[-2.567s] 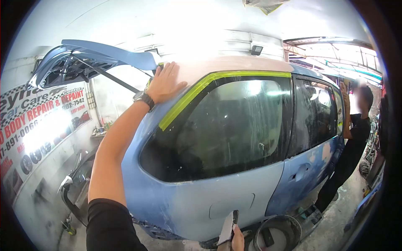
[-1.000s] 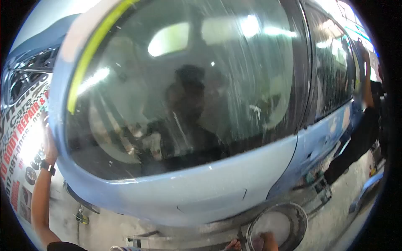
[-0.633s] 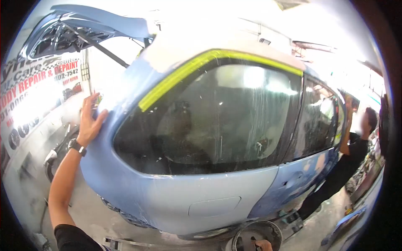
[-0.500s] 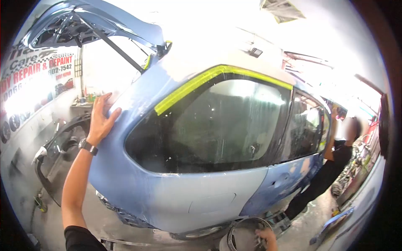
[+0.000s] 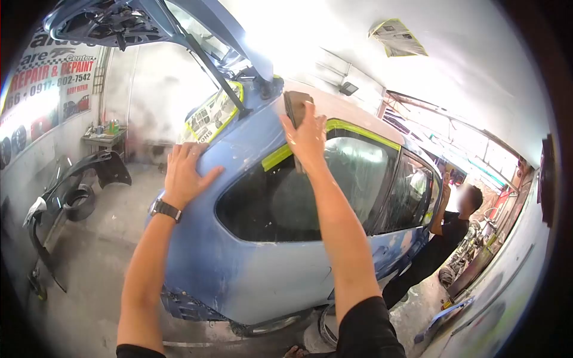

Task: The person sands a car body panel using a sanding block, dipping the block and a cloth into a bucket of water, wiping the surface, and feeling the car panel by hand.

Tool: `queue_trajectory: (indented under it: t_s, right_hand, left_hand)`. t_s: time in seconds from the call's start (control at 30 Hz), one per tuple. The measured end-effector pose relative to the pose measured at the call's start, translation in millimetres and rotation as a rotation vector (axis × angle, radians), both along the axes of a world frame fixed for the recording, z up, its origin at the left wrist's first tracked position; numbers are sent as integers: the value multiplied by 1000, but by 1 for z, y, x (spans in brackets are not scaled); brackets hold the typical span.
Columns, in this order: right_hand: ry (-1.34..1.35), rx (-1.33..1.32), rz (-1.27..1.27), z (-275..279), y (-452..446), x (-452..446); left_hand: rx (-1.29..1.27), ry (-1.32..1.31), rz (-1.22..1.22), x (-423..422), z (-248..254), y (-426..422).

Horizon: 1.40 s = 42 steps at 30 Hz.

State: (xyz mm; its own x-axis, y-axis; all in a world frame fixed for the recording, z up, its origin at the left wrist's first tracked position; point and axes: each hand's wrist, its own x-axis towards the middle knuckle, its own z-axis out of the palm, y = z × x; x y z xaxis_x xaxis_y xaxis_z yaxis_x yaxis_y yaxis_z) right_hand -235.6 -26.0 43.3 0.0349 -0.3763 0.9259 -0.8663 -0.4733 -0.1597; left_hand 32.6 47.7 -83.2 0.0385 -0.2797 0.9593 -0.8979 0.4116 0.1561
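A blue and grey car body [image 5: 197, 262] fills the middle of the view, its side window [image 5: 268, 209] edged above with yellow-green tape [image 5: 367, 134]. Against the blue rear corner pillar rests my left hand [image 5: 184, 174], fingers spread, with nothing held and a watch on the wrist. My right hand [image 5: 307, 137] is up at the roof edge by the tape's corner. Its fingers grip a flat brownish block [image 5: 295, 106], pressed to the pinkish roof side. Part of the block is hidden behind the hand.
Overhead at left is the raised tailgate [image 5: 206, 24]. A loose bumper [image 5: 45, 238] and a tire [image 5: 79, 201] are on the left, near a small table [image 5: 104, 138]. A co-worker [image 5: 450, 230] stands at the car's far end. A bucket [image 5: 322, 337] sits low beside the car.
My right hand has come up from the bucket to the roof edge with the block. My left hand still lies on the rear pillar. The view has shifted, showing more floor at left.
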Motion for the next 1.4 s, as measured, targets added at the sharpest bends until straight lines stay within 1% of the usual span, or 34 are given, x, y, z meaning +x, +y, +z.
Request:
queue_trajectory:
  t_s: [0.07,0.17,0.2,0.3,0.33,0.4,0.47,0.5,0.57,0.6,0.7,0.73,0.83,0.87,0.93,1.03,1.07,1.13,1.2,1.23,1.27,1.33,1.4]
  right_hand:
    - [24,25,-111,12,-7,28]
    - [96,-130,-244,-5,-21,44]
    - [99,-96,-249,-17,-17,46]
    - [241,-70,-237,-41,0,41]
    - [193,-79,-259,-34,-14,35]
    - [103,-108,-298,11,-52,16]
    - [-51,104,-429,61,-76,8]
    - [-62,56,-414,62,-79,10]
    - [-84,-1,-402,36,-72,18]
    - [-4,-114,-362,12,-64,25]
    - [131,62,-260,-17,-14,49]
    - [136,-65,-271,-10,-30,44]
    - [-5,32,-364,64,-87,11]
    - [-29,15,-378,65,-89,13]
    - [-80,2,-414,58,-89,15]
    - [117,61,-324,-6,-19,54]
    - [117,25,-325,-6,-25,49]
    - [120,-56,-313,15,-49,38]
    - [-6,49,-347,67,-86,19]
    - [-70,106,-368,81,-85,17]
    - [-55,53,-373,75,-84,15]
    - [-24,-46,-383,46,-76,22]
    - [81,-5,-332,1,-28,49]
  left_hand:
    - [31,30,-12,0,1,3]
    - [58,68,2,2,-1,-1]
    - [74,80,10,2,-2,1]
    - [99,92,22,3,1,0]
    - [107,91,26,4,-1,-3]
    - [110,107,34,5,-9,-7]
    - [80,130,34,8,-3,-11]
    - [78,148,23,7,-4,-12]
    - [113,161,4,6,-9,-8]
    - [122,172,5,6,-6,-8]
    - [124,180,8,3,-4,-11]
    - [119,180,14,5,-5,-12]
    - [141,174,16,6,-3,-9]
    - [129,178,6,8,-2,-8]
    - [128,181,-20,9,-6,-10]
    - [208,231,-23,6,0,-2]
    - [207,226,-25,5,-1,-3]
    - [198,222,-16,6,-3,-8]
    - [182,224,-19,8,-3,-11]
    - [178,222,-25,8,-3,-9]
    - [172,220,-21,7,-3,-9]
    - [167,214,-14,7,-3,-8]
    - [162,229,1,5,0,-6]
